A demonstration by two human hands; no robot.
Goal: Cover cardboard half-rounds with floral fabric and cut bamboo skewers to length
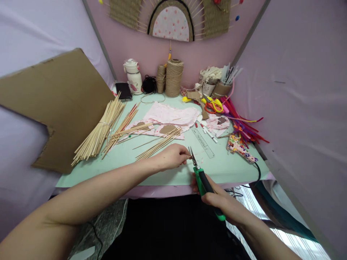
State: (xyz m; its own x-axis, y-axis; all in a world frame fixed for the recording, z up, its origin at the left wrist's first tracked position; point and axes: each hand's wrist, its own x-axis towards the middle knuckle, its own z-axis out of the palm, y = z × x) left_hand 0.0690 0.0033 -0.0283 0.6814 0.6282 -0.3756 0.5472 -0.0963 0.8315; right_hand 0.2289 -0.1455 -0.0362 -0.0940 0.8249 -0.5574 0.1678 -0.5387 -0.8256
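Observation:
My left hand (172,156) is closed in a pinch on a thin wooden stick (202,152) near the table's front edge. The stick passes between the jaws of green-handled cutting pliers (200,174). My right hand (217,196) grips the pliers' green and black handles, just off the table's edge. The jaws (192,154) sit right at my left fingertips. Behind my left hand lies a loose row of bamboo sticks (159,143), and a tied bundle of sticks (99,131) rests at the left on the pale green table (121,159).
A big cardboard sheet (58,101) leans at the left. Pink fabric pieces (170,115), a clear ruler (203,142), markers, orange-yellow scissors (213,105), a patterned glue gun (240,147) with its cord, pipe cleaners (244,124), twine spools (174,77), a bottle (133,76) and a phone (123,90) crowd the back.

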